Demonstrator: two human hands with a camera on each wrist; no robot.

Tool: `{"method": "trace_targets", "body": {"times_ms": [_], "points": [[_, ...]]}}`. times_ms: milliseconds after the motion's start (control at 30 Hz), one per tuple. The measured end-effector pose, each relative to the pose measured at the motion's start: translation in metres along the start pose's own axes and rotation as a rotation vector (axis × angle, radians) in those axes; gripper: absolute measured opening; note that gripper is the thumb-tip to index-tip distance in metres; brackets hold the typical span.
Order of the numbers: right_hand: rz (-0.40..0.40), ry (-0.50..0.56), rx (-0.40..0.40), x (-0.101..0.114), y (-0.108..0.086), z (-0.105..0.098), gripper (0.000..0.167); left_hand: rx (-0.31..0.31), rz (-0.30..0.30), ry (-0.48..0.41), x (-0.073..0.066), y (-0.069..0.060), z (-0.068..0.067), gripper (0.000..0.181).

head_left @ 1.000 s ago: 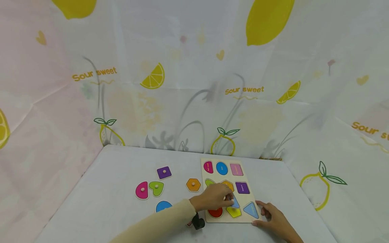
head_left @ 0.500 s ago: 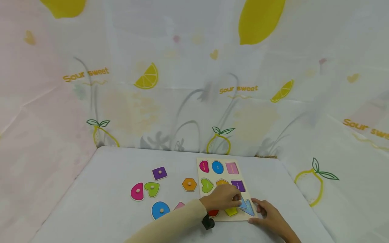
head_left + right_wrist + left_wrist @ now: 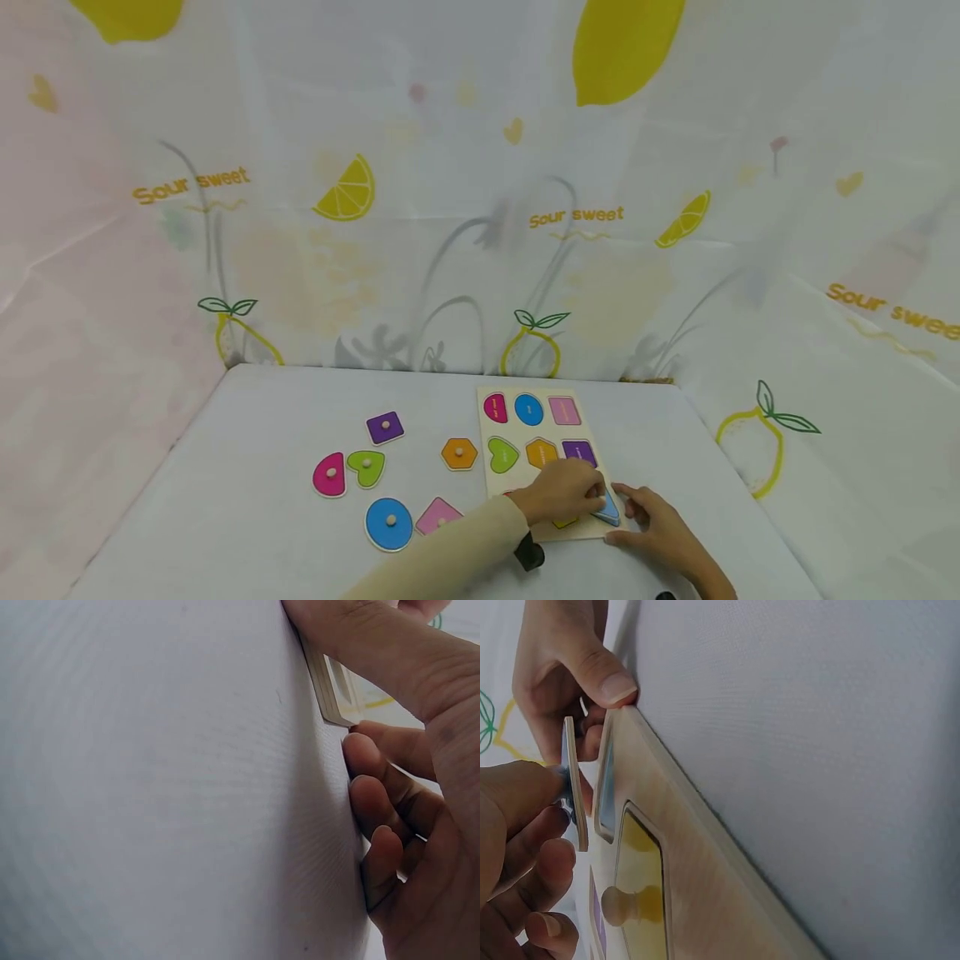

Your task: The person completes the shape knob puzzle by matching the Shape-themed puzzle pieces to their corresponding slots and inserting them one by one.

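A pale wooden shape puzzle board lies flat at the right of the table. My left hand is over its near right part. In the left wrist view, it pinches the knob of a blue triangle puzzle piece, which stands slightly off the board beside the blue triangular recess. The yellow pentagon piece sits in its slot, its wooden knob raised. My right hand grips the board's near right corner, thumb at the front edge and fingers along the side. In the right wrist view, the remaining fingers curl loosely on the cloth.
Left of the board lie loose knobbed pieces: an orange hexagon, purple square, green heart, magenta half-round, blue circle and pink piece. A lemon-print cloth hangs behind the white table.
My left hand has moved right across the board with the blue triangle piece, to the triangular recess. My right hand keeps its grip on the corner. The head view has shifted slightly.
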State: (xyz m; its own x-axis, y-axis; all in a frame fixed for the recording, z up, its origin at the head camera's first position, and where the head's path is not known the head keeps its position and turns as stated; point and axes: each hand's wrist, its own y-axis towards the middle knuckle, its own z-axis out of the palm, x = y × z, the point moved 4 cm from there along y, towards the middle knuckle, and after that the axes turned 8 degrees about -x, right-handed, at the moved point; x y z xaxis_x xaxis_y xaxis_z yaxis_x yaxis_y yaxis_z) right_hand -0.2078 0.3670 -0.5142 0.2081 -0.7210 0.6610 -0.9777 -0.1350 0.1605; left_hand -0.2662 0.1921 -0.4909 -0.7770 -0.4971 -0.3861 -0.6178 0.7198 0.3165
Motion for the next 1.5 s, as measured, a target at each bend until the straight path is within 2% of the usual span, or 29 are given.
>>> {"method": "trace_targets", "body": {"times_ms": [267, 567, 900, 1100, 1233, 1500], "points": [[0.001, 0.012, 0.01, 0.0, 0.0, 0.002, 0.076, 0.034, -0.037, 0.012, -0.001, 0.001, 0.012, 0.012], [0.033, 0.017, 0.014, 0.001, 0.001, 0.005, 0.078, 0.036, -0.02, 0.036, 0.0, 0.002, 0.02, 0.01], [0.055, -0.046, -0.005, -0.005, 0.001, 0.005, 0.079, 0.031, -0.026, 0.03, 0.0, 0.003, 0.026, 0.01], [0.074, -0.037, 0.005, -0.005, 0.001, 0.003, 0.08, 0.037, -0.012, 0.019, -0.001, 0.005, 0.022, 0.012], [0.08, -0.038, 0.01, -0.003, 0.0, 0.001, 0.079, 0.034, -0.006, 0.02, 0.001, 0.002, 0.018, 0.016], [0.139, -0.09, 0.014, 0.0, 0.0, 0.003, 0.08, -0.008, -0.025, 0.04, 0.012, -0.013, -0.007, 0.015]]}}
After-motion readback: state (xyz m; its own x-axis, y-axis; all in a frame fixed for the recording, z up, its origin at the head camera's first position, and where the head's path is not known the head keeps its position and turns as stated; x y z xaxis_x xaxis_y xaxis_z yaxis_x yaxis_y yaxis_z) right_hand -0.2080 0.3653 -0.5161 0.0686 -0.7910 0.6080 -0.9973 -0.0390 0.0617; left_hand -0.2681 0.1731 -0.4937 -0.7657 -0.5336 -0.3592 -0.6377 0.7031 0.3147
